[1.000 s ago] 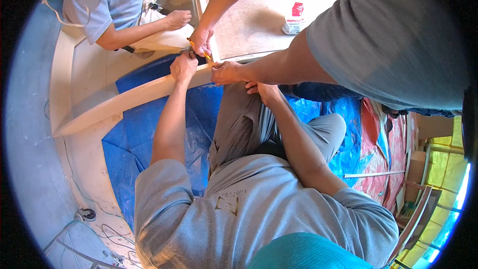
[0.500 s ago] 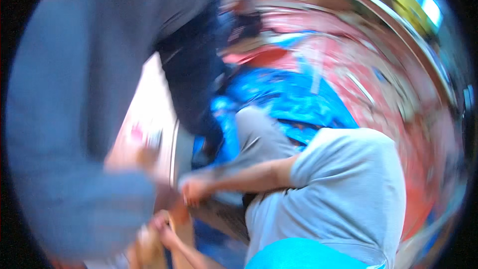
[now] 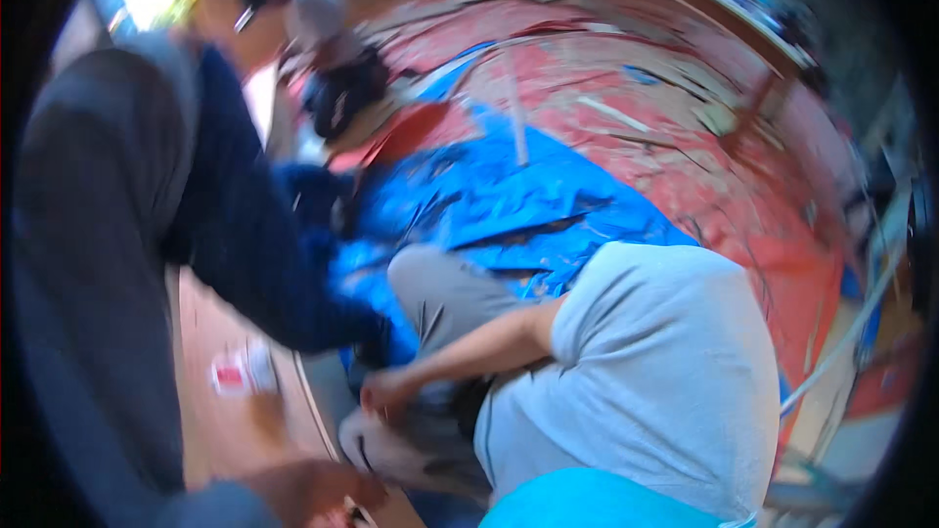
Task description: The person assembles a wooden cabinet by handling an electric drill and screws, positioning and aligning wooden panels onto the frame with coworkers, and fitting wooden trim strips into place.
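Observation:
The picture is smeared by motion. My right hand [image 3: 383,393] is out in front of my grey shirt, fingers curled, close to the edge of a pale wooden board [image 3: 227,430] and just above my grey trouser leg [image 3: 445,305]. Whether it grips anything is too blurred to tell. Another hand [image 3: 305,484] lies on the board at the lower edge, and I cannot tell whether it is my left hand or the co-worker's. A co-worker in a grey top [image 3: 88,264] and dark blue trousers [image 3: 259,254] leans over the board at the left.
A crumpled blue tarp [image 3: 518,200] covers the floor past my legs, on red sheeting [image 3: 685,137] littered with scraps. A small red and white pack [image 3: 232,372] lies on the board. A second person [image 3: 328,49] crouches at the far upper left. Pale slats stand at the right.
The view has swung far round: the board moved from the top to the left, and the red floor came into view. My hands were at the board's edge beside the co-worker's.

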The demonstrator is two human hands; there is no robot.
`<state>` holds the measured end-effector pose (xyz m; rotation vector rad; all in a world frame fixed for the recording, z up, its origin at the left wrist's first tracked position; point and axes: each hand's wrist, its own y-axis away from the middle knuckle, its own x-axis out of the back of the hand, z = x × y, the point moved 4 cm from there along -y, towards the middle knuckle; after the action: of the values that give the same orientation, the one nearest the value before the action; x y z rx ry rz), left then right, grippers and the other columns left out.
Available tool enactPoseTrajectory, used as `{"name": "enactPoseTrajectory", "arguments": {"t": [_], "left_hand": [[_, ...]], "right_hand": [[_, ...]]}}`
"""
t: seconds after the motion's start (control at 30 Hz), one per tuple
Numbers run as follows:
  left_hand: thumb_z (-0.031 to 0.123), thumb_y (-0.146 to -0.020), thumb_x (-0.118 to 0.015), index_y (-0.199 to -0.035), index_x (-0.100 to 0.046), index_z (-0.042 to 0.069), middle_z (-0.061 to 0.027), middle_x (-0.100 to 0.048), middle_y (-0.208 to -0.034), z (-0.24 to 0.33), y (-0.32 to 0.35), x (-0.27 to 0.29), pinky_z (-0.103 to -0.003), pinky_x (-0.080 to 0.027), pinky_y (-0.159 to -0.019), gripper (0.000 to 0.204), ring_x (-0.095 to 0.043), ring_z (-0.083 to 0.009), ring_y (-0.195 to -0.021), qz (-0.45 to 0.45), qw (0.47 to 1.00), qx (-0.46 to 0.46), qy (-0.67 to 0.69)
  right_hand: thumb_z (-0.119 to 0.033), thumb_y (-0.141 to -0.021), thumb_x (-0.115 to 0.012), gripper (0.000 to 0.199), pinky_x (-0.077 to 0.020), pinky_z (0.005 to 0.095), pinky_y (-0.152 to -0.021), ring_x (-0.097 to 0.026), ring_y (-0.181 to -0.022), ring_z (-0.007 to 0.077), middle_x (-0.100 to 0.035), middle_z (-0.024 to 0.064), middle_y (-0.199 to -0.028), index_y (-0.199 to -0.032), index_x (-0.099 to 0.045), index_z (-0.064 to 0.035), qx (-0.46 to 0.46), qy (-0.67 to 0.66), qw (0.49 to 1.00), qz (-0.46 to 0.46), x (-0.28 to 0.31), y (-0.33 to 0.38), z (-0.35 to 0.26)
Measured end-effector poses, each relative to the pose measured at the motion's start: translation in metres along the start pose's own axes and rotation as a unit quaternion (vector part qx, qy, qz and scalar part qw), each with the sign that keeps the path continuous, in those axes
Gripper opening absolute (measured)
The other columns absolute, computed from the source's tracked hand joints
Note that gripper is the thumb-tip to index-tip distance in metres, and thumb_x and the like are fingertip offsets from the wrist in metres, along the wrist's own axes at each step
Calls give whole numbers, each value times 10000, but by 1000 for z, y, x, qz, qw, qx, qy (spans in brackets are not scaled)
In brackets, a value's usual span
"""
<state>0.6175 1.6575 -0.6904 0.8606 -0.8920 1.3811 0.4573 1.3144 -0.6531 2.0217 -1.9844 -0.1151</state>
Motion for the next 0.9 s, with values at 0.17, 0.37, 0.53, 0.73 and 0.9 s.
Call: {"name": "enactPoseTrajectory", "arguments": {"t": [0.17,0.37,0.53,0.73,0.9], "left_hand": [[496,-913,-566,-1196,-700,67,-250,-695,-1187,-103,38,12,-521,-495,-989,531,-645,-454,-1137,-35,986,144,72],[462,-907,-566,-1173,-727,96,-247,-710,-1174,-105,66,37,-516,-519,-974,480,-660,-435,-1144,21,979,197,42],[439,-921,-560,-1096,-760,130,-228,-732,-1120,-76,77,61,-509,-547,-922,408,-688,-412,-1096,4,975,221,14],[446,-920,-576,-1095,-764,143,-208,-743,-1096,-77,79,57,-515,-550,-907,397,-697,-415,-1065,14,976,219,-1],[388,-968,-607,-1174,-739,126,-187,-761,-1050,-91,70,47,-470,-565,-873,358,-726,-371,-1010,36,983,180,29]], "right_hand": [[-204,-992,-655,232,-579,321,-622,-687,-728,178,-718,74,-889,-1133,-714,-30,-158,-125,979,13,38,21,63],[-230,-1024,-637,243,-567,304,-576,-674,-676,172,-695,80,-848,-1100,-692,-6,-162,-112,980,-1,26,34,42],[-233,-1033,-623,254,-569,305,-569,-677,-675,177,-703,95,-865,-1114,-680,1,-155,-113,981,-6,27,36,37],[-230,-1046,-601,244,-567,304,-566,-670,-653,173,-700,85,-861,-1072,-683,-2,-158,-120,980,-3,28,31,46],[-224,-1040,-607,223,-564,304,-564,-663,-645,167,-692,71,-842,-1049,-690,-17,-154,-109,982,5,30,30,47]]}}
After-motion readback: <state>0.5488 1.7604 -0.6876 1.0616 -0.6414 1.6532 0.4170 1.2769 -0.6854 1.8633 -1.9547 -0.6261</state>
